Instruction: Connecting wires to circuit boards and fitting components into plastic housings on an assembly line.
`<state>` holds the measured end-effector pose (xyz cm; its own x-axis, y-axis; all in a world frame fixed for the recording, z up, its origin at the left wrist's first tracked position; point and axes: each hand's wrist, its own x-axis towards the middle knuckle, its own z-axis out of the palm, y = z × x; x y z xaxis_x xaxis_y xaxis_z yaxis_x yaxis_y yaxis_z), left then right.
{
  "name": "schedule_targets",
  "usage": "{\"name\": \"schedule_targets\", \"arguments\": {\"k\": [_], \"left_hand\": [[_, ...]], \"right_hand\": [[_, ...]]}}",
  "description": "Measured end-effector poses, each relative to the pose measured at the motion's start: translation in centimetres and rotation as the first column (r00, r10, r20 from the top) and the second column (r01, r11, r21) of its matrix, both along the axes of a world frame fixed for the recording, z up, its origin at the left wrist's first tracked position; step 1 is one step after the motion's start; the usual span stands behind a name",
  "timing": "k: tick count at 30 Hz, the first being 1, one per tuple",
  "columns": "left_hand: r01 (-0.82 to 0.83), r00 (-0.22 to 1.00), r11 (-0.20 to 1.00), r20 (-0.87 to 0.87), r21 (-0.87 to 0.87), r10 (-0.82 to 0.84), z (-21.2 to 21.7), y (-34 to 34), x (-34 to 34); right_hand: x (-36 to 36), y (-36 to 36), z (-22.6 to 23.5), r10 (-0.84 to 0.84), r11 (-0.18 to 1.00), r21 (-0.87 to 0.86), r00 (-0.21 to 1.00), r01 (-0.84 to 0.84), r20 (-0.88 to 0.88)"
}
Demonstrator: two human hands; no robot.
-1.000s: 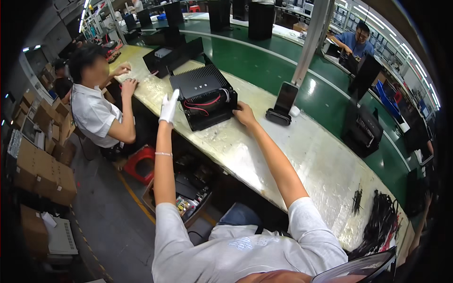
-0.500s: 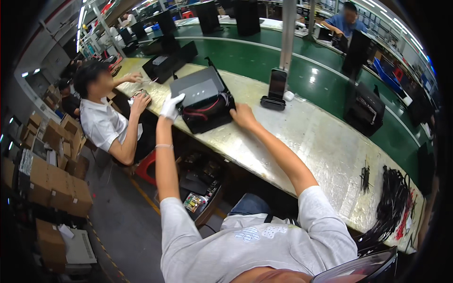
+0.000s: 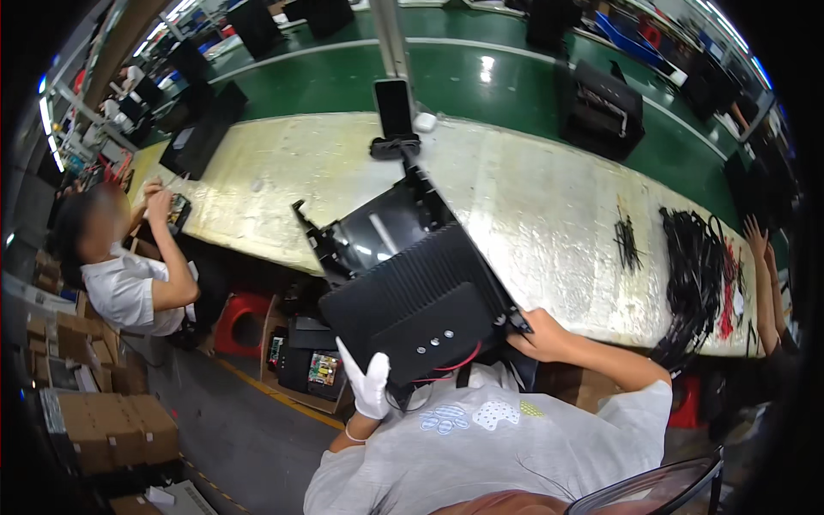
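Observation:
A black plastic device housing (image 3: 403, 313) with a ribbed panel, three small round fittings and raised bracket arms is tilted close to my chest, over the table's near edge. Red wires (image 3: 455, 365) loop out of its near side. My left hand (image 3: 369, 384), in a white glove, holds its near left corner, fingers along the side; the fingertips are partly hidden. At the right side, my bare right hand (image 3: 542, 336) grips the edge near the corner, thumb on top. The housing's underside is hidden.
A long light-coloured workbench (image 3: 549, 215) carries a phone on a stand (image 3: 395, 116), black cable bundles (image 3: 691, 275) and red wires. Left, a seated person (image 3: 129, 275) handles a small circuit unit. A box with circuit boards (image 3: 324, 369) sits below. Another person's hands (image 3: 760, 245) show far right.
Both hands have brought the housing from the bench's far left toward my chest and turned it. My view has swung, and another person's hands have appeared at the far right.

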<state>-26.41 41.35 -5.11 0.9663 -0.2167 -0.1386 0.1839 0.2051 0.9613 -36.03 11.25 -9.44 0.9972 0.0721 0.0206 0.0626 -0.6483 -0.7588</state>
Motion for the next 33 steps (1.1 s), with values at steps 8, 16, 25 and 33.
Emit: {"name": "schedule_targets", "arguments": {"k": [8,16,25,33], "left_hand": [[0.567,0.824,0.822,0.035,-0.053,-0.566,0.8,-11.4,8.3],[0.699,0.657,0.714,0.356,0.041,-0.664,3.2,-23.1,21.0],[0.461,0.645,0.788,0.456,0.408,-0.613,4.7,-25.7,23.8],[0.258,0.074,0.93,0.954,0.262,-0.289,7.8,-17.4,13.1]], "right_hand": [[-5.8,-1.1,2.0,-0.45,0.892,0.071,0.889,0.446,0.077],[1.1,-11.5,2.8,-0.45,0.866,-0.141,0.87,0.481,0.203],[10.5,-17.2,6.1,-0.6,0.771,0.123,0.649,0.625,0.468],[-1.0,-7.3,9.0,-0.424,0.752,-0.059,0.549,0.657,0.72]]}}
